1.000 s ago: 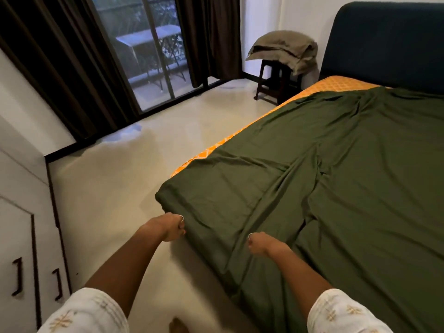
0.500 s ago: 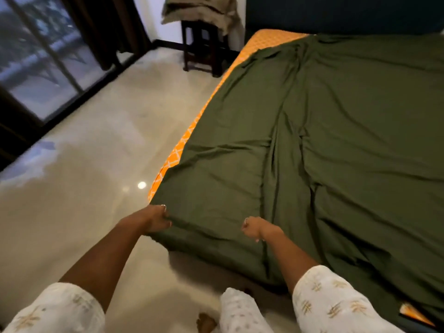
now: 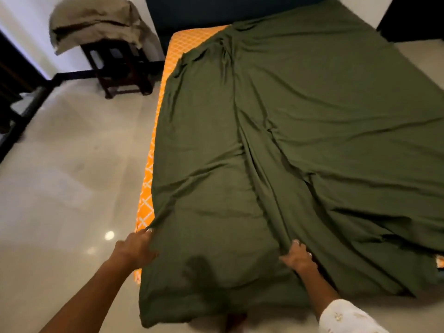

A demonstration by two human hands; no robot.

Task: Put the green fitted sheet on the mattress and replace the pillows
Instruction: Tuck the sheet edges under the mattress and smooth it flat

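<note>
Green fitted sheet point(image 3: 300, 140) lies rumpled over my orange mattress point(image 3: 147, 188); my left hand point(image 3: 135, 248) pinches its near edge, my right hand point(image 3: 299, 257) bunches a fold in curled fingers.

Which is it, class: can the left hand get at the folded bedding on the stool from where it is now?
Probably not. The left hand grips the green sheet at the bed's near end, while the folded bedding sits on the stool far off by the headboard. Open floor lies between, so walking over looks necessary.

green fitted sheet point(image 3: 300, 140) rumpled, draped over orange mattress point(image 3: 182, 42)
</note>
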